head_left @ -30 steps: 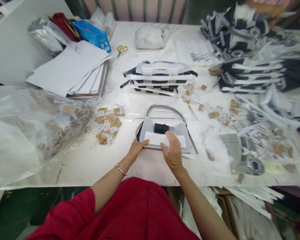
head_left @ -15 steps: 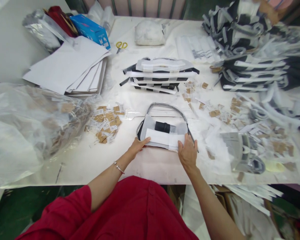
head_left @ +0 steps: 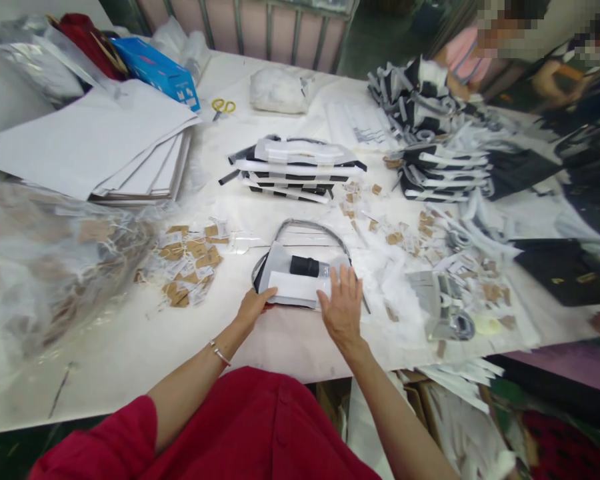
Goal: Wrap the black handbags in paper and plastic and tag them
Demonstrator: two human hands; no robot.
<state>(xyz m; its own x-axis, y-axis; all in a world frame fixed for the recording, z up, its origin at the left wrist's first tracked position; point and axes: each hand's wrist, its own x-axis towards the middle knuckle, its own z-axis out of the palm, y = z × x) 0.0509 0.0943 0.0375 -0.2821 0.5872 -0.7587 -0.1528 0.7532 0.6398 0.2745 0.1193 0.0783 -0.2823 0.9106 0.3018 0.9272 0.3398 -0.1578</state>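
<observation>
A small handbag (head_left: 279, 259) lies flat on the table in front of me, covered with pale wrapping. Its thin strap, also wrapped, arches behind it. A black rolled piece (head_left: 304, 266) lies on top, and a white strip (head_left: 296, 286) runs along the near edge. My left hand (head_left: 254, 305) pinches the bag's near left corner, thumb on top and the other fingers partly hidden underneath. Over the right side of the bag my right hand (head_left: 342, 303) rests flat, its fingers stretched out.
Brown tags (head_left: 193, 257) lie to the left, beside a clear plastic bag (head_left: 55, 267). Wrapped bags (head_left: 300, 167) are stacked behind, with more stacked bags (head_left: 445, 173) at right. White sheets (head_left: 100, 133), yellow-handled scissors (head_left: 223, 105) and a blue box (head_left: 157, 70) sit back left. People are at the right.
My right hand has gone from gripping the bag's right edge to lying flat on it, fingers spread. My left hand stays at the corner. The view has turned right.
</observation>
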